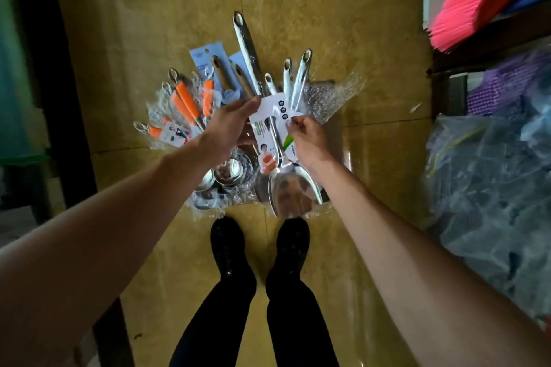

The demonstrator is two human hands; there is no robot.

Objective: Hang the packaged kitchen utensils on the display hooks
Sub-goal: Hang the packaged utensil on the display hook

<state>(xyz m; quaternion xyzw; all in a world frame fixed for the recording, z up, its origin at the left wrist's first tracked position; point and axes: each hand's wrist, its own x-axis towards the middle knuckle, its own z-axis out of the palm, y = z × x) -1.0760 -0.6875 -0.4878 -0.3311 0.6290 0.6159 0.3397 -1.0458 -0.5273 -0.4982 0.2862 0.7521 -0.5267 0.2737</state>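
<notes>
**Packaged spatula held in both hands over the floor pile**

Nearest, two black shoes are seen on the yellow tiled floor. Just beyond them, a packaged steel spatula on a white printed card is held by both hands. The card's left edge is gripped by the left hand, and its right edge is pinched by the curled fingers of the right hand. Beneath and beyond, wrapped utensils are spread on the floor: shiny steel ladles, orange-handled tools, wooden-handled pieces on blue cards and, farthest, long steel handles.
</notes>
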